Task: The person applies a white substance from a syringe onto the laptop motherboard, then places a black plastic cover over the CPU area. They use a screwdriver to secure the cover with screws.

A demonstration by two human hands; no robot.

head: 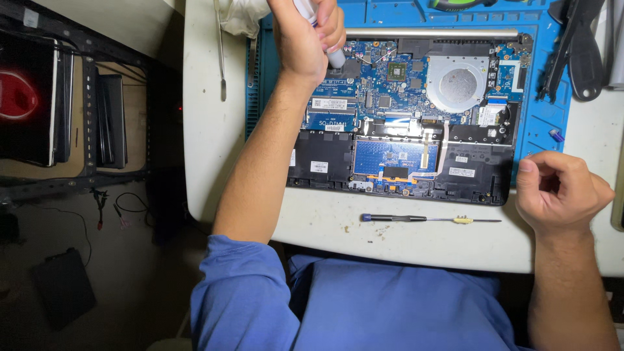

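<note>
An opened laptop (403,156) lies on a blue mat (543,140), its blue circuit board and round silver fan (457,81) exposed. My left hand (305,39) is closed round a white and grey pen-shaped tool (335,58), whose tip points down at the board's upper left part. My right hand (560,192) rests loosely curled at the table's front right, beside the laptop's right corner, with nothing seen in it. A thin screwdriver (429,219) with a dark handle lies on the white table (208,130) in front of the laptop.
Black pliers-like tools (582,52) lie on the mat's right side. A thin metal pick (221,58) lies on the table at the left. Beyond the left edge stands a shelf (84,104) holding dark flat devices, with cables on the floor below.
</note>
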